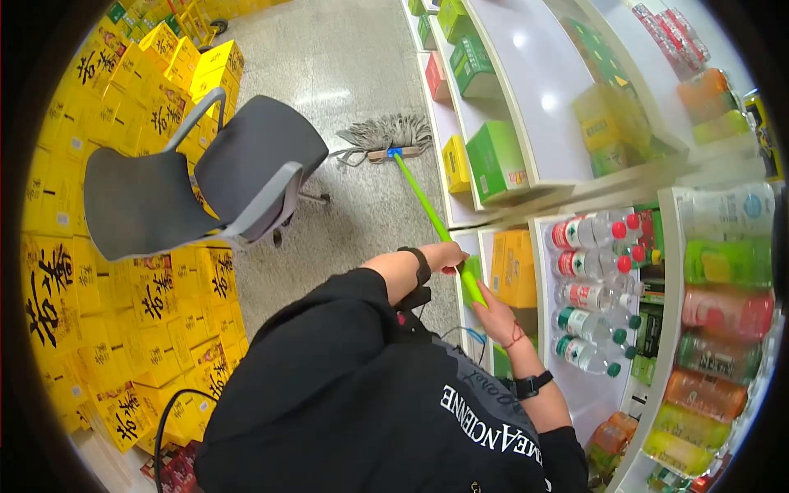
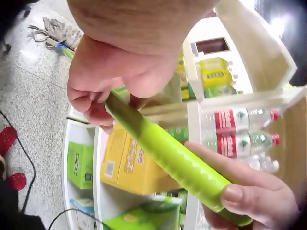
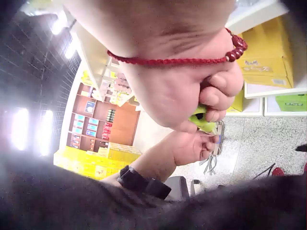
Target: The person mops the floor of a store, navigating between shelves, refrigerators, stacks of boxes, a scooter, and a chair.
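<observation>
A mop with a bright green handle [image 1: 424, 195] slants away from the body. Its grey string head [image 1: 386, 131] lies spread on the floor beside the shelving. My left hand [image 1: 444, 256] grips the handle lower down, fingers curled round it in the left wrist view. Up at the ribbed end grip [image 2: 184, 167], my right hand [image 1: 496, 318] holds on, its thumb [image 2: 235, 194] lying along the top end. In the right wrist view, the curled fingers [image 3: 218, 98] of the right hand cover most of the grip.
Stacked yellow cartons [image 1: 123, 304] line the left side, with a grey office chair [image 1: 255, 164] before them. White shelves [image 1: 526, 90] on the right hold boxes, water bottles [image 1: 588, 292] and packed drinks [image 1: 715, 353]. Speckled floor [image 1: 329, 74] runs between. A black cable [image 2: 29, 167] trails across it.
</observation>
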A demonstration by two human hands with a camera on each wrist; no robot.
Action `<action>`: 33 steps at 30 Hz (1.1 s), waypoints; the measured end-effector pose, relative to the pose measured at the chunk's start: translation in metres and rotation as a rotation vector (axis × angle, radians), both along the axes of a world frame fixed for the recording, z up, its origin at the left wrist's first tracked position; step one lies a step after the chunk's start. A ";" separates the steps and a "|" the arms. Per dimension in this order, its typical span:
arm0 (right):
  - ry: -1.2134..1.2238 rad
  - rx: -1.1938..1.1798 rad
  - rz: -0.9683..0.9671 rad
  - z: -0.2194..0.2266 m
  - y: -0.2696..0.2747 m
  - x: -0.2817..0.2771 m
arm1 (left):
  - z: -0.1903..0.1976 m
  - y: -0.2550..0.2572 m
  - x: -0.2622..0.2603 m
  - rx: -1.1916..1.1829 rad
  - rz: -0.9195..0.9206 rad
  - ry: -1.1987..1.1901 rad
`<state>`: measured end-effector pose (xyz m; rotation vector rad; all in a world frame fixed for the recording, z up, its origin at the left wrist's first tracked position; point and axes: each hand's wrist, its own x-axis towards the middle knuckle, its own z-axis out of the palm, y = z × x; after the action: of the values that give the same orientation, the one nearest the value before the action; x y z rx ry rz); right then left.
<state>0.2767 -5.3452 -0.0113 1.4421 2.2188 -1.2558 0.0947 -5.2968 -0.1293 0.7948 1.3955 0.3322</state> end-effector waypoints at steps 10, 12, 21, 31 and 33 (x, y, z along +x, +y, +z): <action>0.016 -0.194 -0.241 0.045 -0.084 0.102 | 0.012 -0.056 0.075 -0.143 -0.525 -0.057; 0.023 -0.213 -0.264 0.052 -0.077 0.092 | 0.015 -0.050 0.070 -0.131 -0.516 -0.039; 0.114 -0.071 -0.124 0.023 0.012 0.031 | 0.008 0.022 0.008 -0.112 -0.352 0.006; 0.138 -0.097 -0.066 -0.052 0.219 -0.170 | -0.062 0.199 -0.167 0.101 0.135 0.044; 0.152 -0.034 -0.036 -0.056 0.260 -0.209 | -0.062 0.233 -0.200 0.100 0.165 0.072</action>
<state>0.0674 -5.0852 -0.0675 1.4238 2.2640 -1.4530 -0.1054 -5.0642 -0.1915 0.7809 1.5261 0.5088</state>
